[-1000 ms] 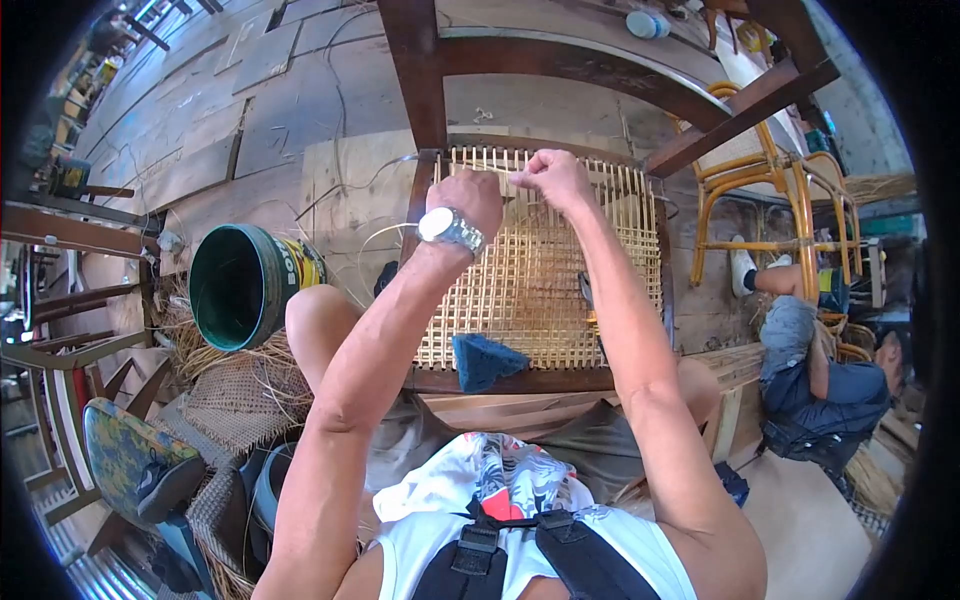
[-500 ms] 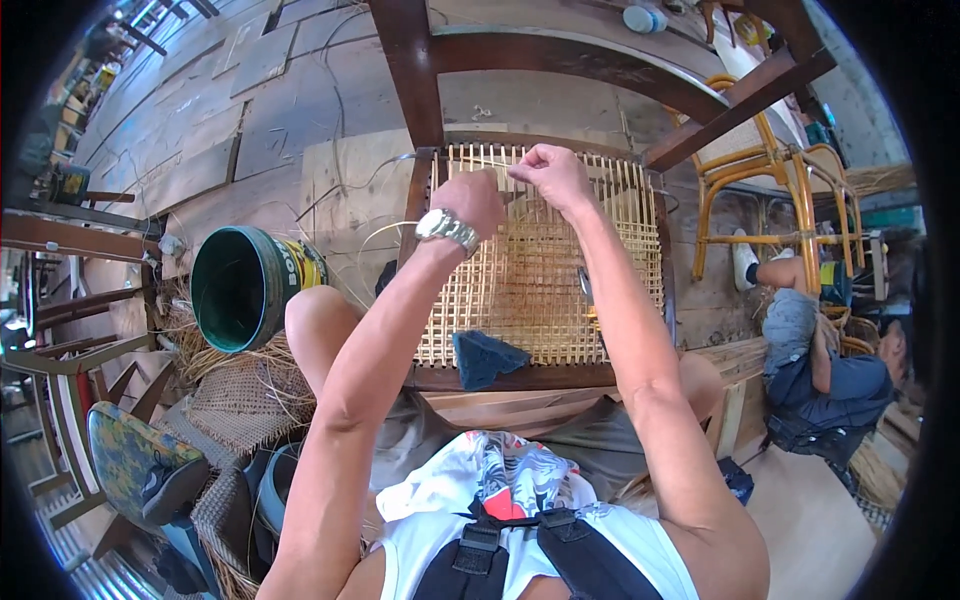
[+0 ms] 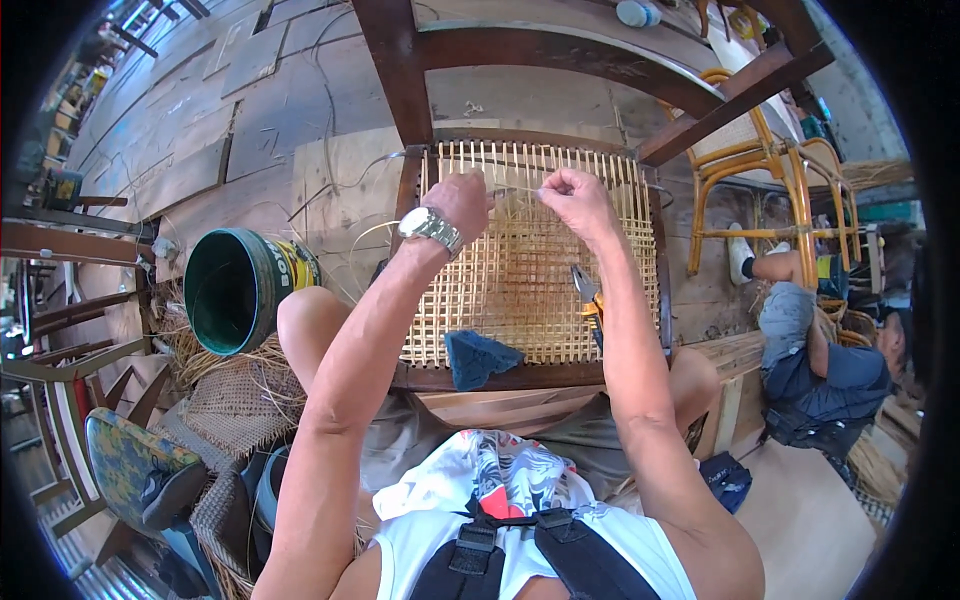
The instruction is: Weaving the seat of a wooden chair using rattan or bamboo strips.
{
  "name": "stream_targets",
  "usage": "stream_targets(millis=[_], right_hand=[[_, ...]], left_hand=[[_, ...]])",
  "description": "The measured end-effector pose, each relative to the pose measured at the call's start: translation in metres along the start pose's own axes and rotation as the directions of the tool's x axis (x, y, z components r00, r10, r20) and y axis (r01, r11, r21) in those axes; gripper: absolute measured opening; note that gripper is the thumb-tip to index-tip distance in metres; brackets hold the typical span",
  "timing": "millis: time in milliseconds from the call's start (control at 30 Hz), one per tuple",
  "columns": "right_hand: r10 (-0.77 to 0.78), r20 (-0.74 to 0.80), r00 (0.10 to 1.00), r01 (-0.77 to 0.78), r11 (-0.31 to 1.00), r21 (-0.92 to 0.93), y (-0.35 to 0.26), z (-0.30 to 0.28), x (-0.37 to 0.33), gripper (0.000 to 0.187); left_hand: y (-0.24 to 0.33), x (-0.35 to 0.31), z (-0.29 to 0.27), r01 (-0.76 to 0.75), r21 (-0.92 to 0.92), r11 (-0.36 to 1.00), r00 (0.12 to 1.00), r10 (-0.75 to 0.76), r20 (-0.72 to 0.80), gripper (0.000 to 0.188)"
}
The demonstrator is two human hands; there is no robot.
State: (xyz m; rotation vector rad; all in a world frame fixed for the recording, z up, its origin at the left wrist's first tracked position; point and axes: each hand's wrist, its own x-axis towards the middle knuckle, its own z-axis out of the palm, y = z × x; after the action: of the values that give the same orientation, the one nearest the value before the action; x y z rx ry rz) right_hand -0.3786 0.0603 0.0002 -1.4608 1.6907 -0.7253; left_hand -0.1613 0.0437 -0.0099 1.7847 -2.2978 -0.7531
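A chair seat of woven cane [image 3: 540,300] lies in front of me in a dark wooden frame [image 3: 408,376]. Over its far part, a thin cane strand [image 3: 515,189] stretches between my hands. My left hand [image 3: 458,205], with a watch on its wrist, is closed on the strand's left part. Thumb and fingertips of my right hand [image 3: 580,205] pinch its right part. Pliers [image 3: 590,300] with orange-and-black handles rest on the weave beside my right forearm. A folded dark blue cloth [image 3: 480,358] sits at the seat's near edge.
At left stands a dark green bucket [image 3: 228,292] beside loose cane strips and woven matting [image 3: 245,402]. The chair's dark legs and rails [image 3: 570,62] rise beyond the seat. On the right are a rattan chair [image 3: 750,170] and another person [image 3: 825,350] sitting low.
My right hand has moved toward me and to the right, and my left slightly left. The strand between them now shows more clearly, and the pliers are uncovered.
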Motion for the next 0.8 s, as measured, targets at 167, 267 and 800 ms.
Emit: stream_targets(millis=[167,267,800], right_hand=[[-0.033,-0.036,0.999,0.029,0.993,-0.118,0.001,-0.01,-0.004,0.008],[-0.023,-0.02,1.0,0.021,0.996,-0.085,0.01,-0.014,-0.003,0.009],[-0.102,0.051,0.993,0.114,0.902,-0.415,-0.032,0.039,0.002,0.028]], left_hand=[[0.002,0.001,-0.001,0.03,-0.018,0.999,0.999,-0.03,0.022,0.024],[0.002,-0.001,-0.001,0.034,-0.025,0.999,0.999,-0.033,0.016,0.024],[-0.019,0.013,0.005,0.003,-0.166,0.986,1.0,-0.007,-0.022,0.032]])
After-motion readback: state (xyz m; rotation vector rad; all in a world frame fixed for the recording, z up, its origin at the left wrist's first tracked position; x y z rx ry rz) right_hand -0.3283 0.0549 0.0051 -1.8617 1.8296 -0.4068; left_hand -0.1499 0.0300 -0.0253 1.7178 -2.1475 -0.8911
